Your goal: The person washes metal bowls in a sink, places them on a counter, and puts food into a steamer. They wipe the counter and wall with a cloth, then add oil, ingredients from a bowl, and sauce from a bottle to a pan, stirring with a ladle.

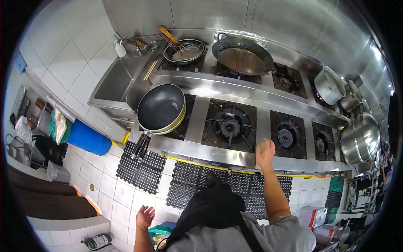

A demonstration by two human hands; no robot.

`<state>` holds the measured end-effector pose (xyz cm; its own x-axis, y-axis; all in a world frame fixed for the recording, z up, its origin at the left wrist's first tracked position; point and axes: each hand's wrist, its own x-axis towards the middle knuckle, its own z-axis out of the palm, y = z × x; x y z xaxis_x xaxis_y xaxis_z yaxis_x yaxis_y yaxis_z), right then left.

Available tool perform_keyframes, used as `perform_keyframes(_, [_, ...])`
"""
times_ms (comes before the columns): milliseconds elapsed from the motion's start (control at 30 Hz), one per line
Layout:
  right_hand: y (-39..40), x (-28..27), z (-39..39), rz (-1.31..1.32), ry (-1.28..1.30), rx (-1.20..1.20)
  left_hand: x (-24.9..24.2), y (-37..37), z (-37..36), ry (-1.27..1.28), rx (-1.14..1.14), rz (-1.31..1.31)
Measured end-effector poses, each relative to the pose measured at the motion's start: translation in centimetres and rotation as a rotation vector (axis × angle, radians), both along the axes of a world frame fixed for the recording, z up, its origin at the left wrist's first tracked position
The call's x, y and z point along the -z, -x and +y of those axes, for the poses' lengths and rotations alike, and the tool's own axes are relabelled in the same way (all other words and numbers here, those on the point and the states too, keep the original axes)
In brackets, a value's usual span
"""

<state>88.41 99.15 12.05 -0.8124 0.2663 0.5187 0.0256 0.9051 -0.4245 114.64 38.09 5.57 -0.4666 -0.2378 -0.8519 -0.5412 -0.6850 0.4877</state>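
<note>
My right hand (265, 156) is at the steel front edge of the stove (201, 150), between two burners. Its fingers are curled round something small; a bit of pale yellow-green shows there, too little to name. Just left of this hand is a black burner (230, 126), and to its right another burner (286, 136). My left hand (145, 216) hangs low over the tiled floor, away from the stove, its fingers apart and holding nothing. A frying pan (159, 107) with a dark inside sits on the left front burner, its handles sticking out past the edge.
On the back row stand a wok (241, 59), a smaller pan with a strainer (184, 52) and a pot (330, 86). A steel sink (119, 77) is at left, a large steel pot (360, 138) at right. Black rubber mats (184, 178) cover the floor by the stove.
</note>
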Motion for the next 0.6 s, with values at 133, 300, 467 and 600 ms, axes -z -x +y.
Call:
perform_keyframes(133, [9.7, -0.3, -2.8, 0.02, 0.127, -0.245, 1.7, -1.6, -1.4, 0.164, 0.043, -0.205])
perform_keyframes(300, [23.0, 1.7, -6.0, -0.1, 0.043, -0.473, 0.0, -3.4, -1.6, 0.658, 0.329, -0.354])
perform_keyframes(467, [30.2, 4.0, -9.1, -0.121, -0.172, -0.552, -0.6, -6.5, 0.0, 0.635, 0.155, -0.375])
perform_keyframes(600, [32.4, 1.1, -11.7, -0.352, -0.398, -0.505, 1.1, -10.0, 1.2, 0.502, 0.097, -0.459])
